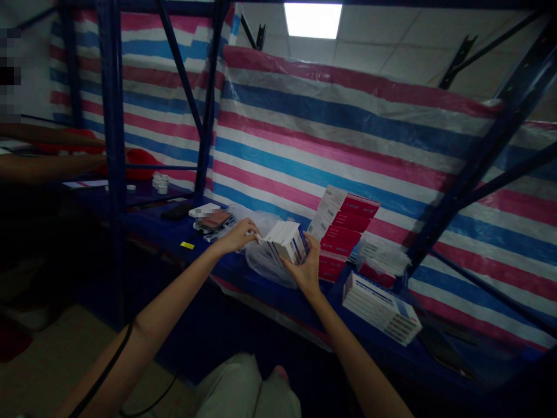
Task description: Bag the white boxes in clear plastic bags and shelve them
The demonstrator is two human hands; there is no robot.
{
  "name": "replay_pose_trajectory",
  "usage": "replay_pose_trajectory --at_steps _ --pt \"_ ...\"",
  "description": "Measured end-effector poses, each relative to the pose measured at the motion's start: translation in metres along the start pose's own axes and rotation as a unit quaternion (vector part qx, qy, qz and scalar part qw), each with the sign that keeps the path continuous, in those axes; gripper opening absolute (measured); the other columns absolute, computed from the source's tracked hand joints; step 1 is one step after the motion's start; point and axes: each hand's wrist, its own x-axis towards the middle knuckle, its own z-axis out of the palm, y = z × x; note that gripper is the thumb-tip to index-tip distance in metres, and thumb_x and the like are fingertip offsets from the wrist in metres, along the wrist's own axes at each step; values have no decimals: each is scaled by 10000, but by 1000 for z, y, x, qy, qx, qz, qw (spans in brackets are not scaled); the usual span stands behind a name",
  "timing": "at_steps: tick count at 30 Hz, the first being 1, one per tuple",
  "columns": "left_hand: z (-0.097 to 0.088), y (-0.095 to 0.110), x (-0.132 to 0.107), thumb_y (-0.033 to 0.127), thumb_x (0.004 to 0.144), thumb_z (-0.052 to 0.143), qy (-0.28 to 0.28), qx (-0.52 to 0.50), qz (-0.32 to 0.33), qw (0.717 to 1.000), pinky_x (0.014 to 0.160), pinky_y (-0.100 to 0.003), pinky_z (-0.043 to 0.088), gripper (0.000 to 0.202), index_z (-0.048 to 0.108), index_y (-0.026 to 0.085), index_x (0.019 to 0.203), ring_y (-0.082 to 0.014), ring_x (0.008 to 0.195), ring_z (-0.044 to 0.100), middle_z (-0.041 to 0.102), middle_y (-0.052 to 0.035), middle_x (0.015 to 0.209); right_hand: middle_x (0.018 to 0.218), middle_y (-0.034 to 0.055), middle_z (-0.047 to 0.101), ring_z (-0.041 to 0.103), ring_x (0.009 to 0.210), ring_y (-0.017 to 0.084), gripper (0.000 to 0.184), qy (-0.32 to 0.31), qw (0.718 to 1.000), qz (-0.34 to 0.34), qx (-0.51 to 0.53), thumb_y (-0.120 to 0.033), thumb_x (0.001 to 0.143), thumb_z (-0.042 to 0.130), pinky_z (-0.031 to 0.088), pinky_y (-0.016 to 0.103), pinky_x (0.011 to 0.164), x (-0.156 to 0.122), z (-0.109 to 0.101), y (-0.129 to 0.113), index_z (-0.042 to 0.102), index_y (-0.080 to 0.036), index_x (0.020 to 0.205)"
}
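Observation:
My right hand (308, 268) is wrapped round a small bundle of white cartons with blue print (287, 241), holding it tilted above the shelf. At the left end of the bundle, my left hand (238, 237) has its fingers pinched on a small white piece, perhaps a flap or strip; its kind cannot be made out. Beneath and behind the cartons lies a clear plastic bag (267, 264). Just right of my right hand stands a tall stack of red and white boxes (343, 238).
A row of white boxes (380, 307) lies at the right, near a plastic-wrapped pack (383, 258). To the left are a yellow label (187, 245), a dark phone-like object (176, 210) and white round containers (161, 183). A blue post (111, 145) separates another person's arm (52, 168).

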Motion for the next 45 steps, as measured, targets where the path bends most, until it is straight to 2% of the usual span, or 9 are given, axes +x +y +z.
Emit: replay_pose_trajectory --at_steps 7,13,22,24,26,30,32,37,45 --pt "4 0 6 341 757 502 -63 -183 -61 979 648 -265 350 273 621 110 675 -143 678 481 575 -37 679 1188 119 396 400 1151 266 753 35 999 17 -22 -390 633 705 370 485 964 -7 -4 10 303 -206 1243" --pt "6 10 12 299 711 538 9 -196 2 981 778 -262 350 209 556 128 593 -154 869 484 557 -43 876 1187 112 411 416 1143 270 633 12 999 16 -30 -368 655 687 368 494 960 -10 -8 3 384 -220 1190" --pt "6 10 19 352 795 502 -200 -157 -14 967 615 -257 343 340 614 111 583 -93 466 402 437 27 413 1189 116 404 406 1152 270 637 21 999 17 -34 -382 655 693 363 481 967 -20 -14 6 390 -214 1190" --pt "10 4 21 347 807 483 -162 -172 -29 971 596 -249 339 327 650 97 679 -87 451 376 398 42 397 1196 118 399 409 1153 274 627 7 999 11 -35 -378 653 693 364 487 965 -21 -14 6 393 -220 1180" --pt "16 -1 25 322 816 464 -107 -199 -66 972 539 -228 312 341 635 72 973 -85 440 359 386 60 412 1207 116 393 409 1157 273 628 -14 1000 3 -25 -375 646 697 365 484 965 -20 -14 6 394 -225 1175" --pt "27 -4 39 246 814 443 -56 -206 -123 969 444 -197 231 613 260 45 1362 -80 387 304 367 92 423 1221 108 384 394 1174 265 673 -54 998 -9 4 -393 625 715 352 463 980 -11 -10 12 391 -222 1189" --pt "30 -1 43 265 824 435 -33 -174 -100 979 433 -194 237 622 234 64 1378 -85 373 311 369 91 419 1218 111 385 390 1175 262 692 -81 997 -9 12 -409 622 715 344 452 986 -3 -6 16 391 -211 1201" --pt "26 10 39 353 828 464 20 15 -17 1000 553 -227 366 474 471 189 1272 -135 502 507 605 2 609 1222 99 399 401 1161 271 730 -176 984 12 -5 -416 602 718 347 455 969 17 8 22 388 -231 1227" --pt "1 -15 35 297 847 402 -1 57 -47 997 706 -264 404 465 483 82 1252 -185 600 585 575 13 460 1236 65 417 425 1124 260 748 -272 956 52 -92 -483 636 665 353 430 915 30 17 20 360 -290 1291"
